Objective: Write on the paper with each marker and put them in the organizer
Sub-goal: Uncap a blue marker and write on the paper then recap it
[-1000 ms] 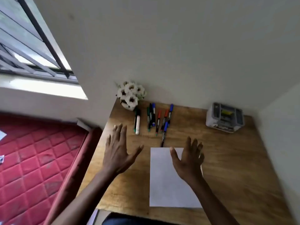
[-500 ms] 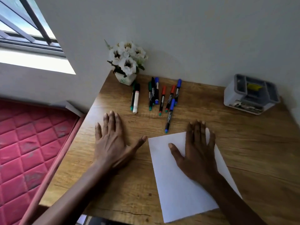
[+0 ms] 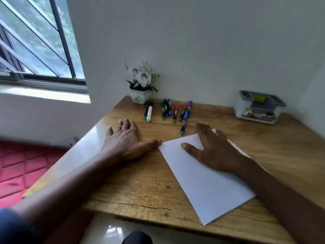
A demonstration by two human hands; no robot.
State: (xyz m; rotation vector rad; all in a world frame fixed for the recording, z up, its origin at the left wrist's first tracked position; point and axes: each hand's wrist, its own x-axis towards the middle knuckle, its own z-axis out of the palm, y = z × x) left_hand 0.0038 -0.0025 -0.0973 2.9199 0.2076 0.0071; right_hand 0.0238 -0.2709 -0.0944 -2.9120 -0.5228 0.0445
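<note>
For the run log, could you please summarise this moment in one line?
left hand: flat on wooden table | right hand: flat on white paper sheet | coloured markers: untouched | grey plastic organizer: back right

Left hand (image 3: 123, 140) lowered flat onto table (image 3: 149, 182), right hand (image 3: 214, 152) onto paper (image 3: 207, 187).

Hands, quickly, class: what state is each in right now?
Left hand: open, flat on the table, holding nothing.
Right hand: open, resting flat on the paper, holding nothing.
</note>
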